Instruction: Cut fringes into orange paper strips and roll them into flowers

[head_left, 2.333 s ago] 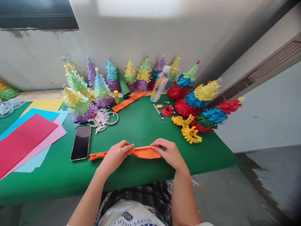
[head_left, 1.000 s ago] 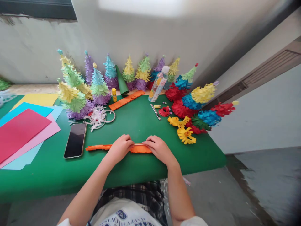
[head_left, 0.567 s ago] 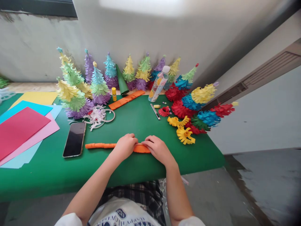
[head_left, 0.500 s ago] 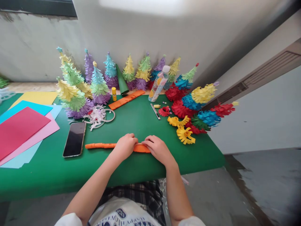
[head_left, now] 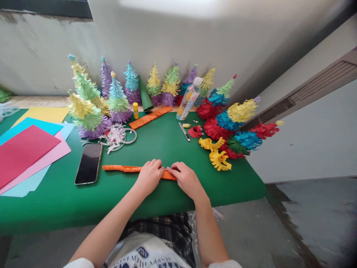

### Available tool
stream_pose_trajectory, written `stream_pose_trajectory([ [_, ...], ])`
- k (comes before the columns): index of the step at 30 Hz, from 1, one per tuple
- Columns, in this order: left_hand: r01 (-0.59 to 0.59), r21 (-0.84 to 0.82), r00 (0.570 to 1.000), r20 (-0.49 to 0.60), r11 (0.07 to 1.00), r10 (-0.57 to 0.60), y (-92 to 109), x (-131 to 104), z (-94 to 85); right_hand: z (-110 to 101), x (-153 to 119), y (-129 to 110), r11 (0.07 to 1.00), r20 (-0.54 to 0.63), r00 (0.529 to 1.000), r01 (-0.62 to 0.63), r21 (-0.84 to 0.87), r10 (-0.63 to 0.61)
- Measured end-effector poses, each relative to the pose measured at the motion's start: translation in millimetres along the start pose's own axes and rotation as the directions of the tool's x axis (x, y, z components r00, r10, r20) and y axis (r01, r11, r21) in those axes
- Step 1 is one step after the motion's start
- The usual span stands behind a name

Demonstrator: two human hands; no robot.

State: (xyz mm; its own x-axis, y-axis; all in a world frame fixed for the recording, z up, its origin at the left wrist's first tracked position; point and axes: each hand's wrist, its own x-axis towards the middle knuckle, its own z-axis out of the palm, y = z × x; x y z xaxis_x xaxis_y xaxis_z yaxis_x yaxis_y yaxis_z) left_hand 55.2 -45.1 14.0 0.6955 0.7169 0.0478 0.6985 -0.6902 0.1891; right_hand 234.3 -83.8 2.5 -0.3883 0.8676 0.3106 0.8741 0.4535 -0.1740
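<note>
Both hands work on an orange fringed paper strip (head_left: 122, 168) lying crosswise near the table's front. My left hand (head_left: 150, 174) is closed over its middle, fingertips gripping the upper edge. On the strip's right part, my right hand (head_left: 184, 176) pinches the upper edge, thumb and fingers close to the left hand. The left end of the strip looks curled and narrow; the part between the hands lies flatter. Beyond them rests a second orange paper strip (head_left: 150, 118), beside a yellow glue stick (head_left: 135, 111) and a green paper cone (head_left: 144, 95).
A phone (head_left: 88, 164) lies left of the strip, with white paper scraps (head_left: 115, 136) behind it. Coloured sheets (head_left: 28, 152) overlap at far left. A utility knife (head_left: 184, 132), a bottle (head_left: 189, 98), yellow paper curls (head_left: 219, 160) and several paper trees (head_left: 118, 98) stand or lie around.
My hands have shifted very slightly along the orange strip, and its left end sits a little higher. The other things stay in place, apart from a small shift of the view.
</note>
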Motion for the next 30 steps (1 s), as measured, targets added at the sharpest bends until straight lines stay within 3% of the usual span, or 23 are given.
stream_pose_trajectory([
  [7, 0.056, 0.028, 0.997, 0.058, 0.998, -0.058, 7.2, -3.5, -6.8, -0.9, -3.3, -13.5, 0.976, -0.018, 0.999, 0.027, -0.215, -0.032],
  [17, 0.176, 0.01, 0.977, 0.119, 0.984, -0.176, 6.1, 1.2, -16.1, -1.0, -8.4, -22.7, 0.973, 0.024, 0.998, -0.049, -0.227, 0.056],
  [24, 0.17, 0.014, 0.98, 0.103, 0.985, -0.171, 9.1, -0.5, -14.0, -2.9, -5.2, -21.1, 0.98, 0.029, 0.99, -0.132, -0.15, 0.138],
  [30, 0.133, 0.039, 0.989, 0.059, 0.99, -0.135, 13.1, -4.8, -8.8, -4.5, -4.4, -18.9, 0.984, 0.035, 0.992, -0.111, -0.143, 0.117],
])
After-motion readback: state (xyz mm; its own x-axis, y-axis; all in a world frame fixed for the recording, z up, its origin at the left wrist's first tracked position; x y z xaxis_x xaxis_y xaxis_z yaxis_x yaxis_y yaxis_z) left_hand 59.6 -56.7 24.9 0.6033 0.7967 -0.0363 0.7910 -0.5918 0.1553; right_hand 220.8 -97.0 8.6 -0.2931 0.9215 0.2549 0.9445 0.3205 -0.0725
